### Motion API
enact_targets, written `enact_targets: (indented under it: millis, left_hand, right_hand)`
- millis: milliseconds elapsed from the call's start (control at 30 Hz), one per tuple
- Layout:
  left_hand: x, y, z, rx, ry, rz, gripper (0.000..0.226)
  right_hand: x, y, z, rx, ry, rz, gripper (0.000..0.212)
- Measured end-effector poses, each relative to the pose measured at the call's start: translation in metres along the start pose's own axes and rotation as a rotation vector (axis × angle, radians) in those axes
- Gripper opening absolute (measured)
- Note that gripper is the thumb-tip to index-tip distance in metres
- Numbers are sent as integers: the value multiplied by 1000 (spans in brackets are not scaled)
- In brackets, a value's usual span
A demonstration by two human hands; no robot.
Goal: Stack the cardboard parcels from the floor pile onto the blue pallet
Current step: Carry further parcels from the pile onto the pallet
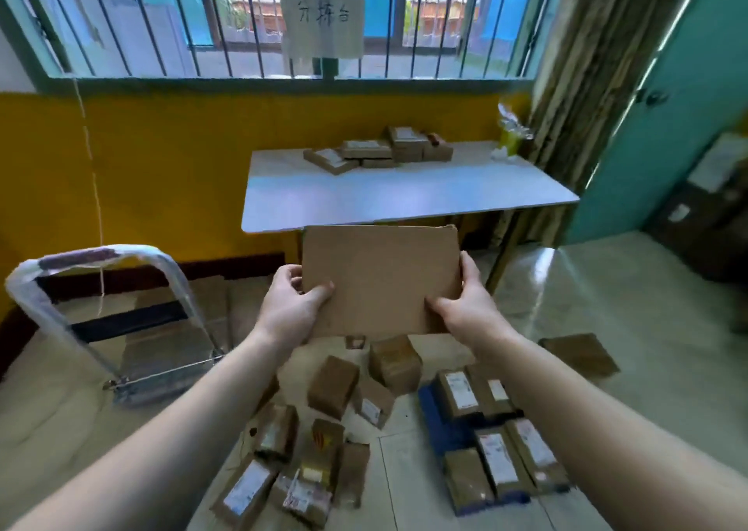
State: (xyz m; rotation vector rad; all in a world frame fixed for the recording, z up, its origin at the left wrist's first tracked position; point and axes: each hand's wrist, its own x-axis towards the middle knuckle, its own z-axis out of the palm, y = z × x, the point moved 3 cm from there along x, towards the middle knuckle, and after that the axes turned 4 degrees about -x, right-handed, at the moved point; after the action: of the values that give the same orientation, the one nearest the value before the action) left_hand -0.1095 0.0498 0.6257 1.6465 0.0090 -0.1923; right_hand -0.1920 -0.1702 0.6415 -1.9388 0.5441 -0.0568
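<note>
The flat parcel (380,279) hides the table's (404,194) front legs and part of the floor pile (324,429). The forearms cover much of the pallet (435,421) (only blue slivers show). Parcel labels are too blurred to read. The door (688,125) and trolley (101,316) are partly cut off or blurred.

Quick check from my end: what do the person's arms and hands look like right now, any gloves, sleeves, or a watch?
Both are bare. The left hand and right hand wear no gloves, and no rings show. Both forearms are uncovered all the way to the frame's lower edge: no sleeves, watch, wristband or markings in view.
</note>
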Motion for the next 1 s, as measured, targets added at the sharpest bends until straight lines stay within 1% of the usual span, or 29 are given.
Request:
enact_targets:
  millis: [133, 200, 300, 400, 533, 733, 1000]
  left_hand:
    - [-27, 6, 78, 66, -145, 37, 56]
    - [-40, 9, 125, 81, -213, 33, 60]
    - [-65, 14, 206, 92, -291, 26, 60]
    - [-96, 19, 295, 85, -386, 34, 60]
    - [-131, 19, 398, 95, -484, 70, 56]
    - [-146, 17, 494, 138, -560, 60, 57]
    - [-94, 20, 611, 188, -602, 48, 56]
  right_hand:
    - [-27, 35, -74, -11, 111, 33, 67]
    - [-37, 56, -115, -1, 154, 43, 67]
    - [-56, 90, -186, 14, 234, 56, 71]
    - [-80, 123, -266, -29, 331, 65, 73]
    - [-101, 176, -357, -39, 453, 148, 76]
    - [-101, 228, -437, -11, 519, 201, 73]
    - [-31, 273, -517, -3, 537, 265, 74]
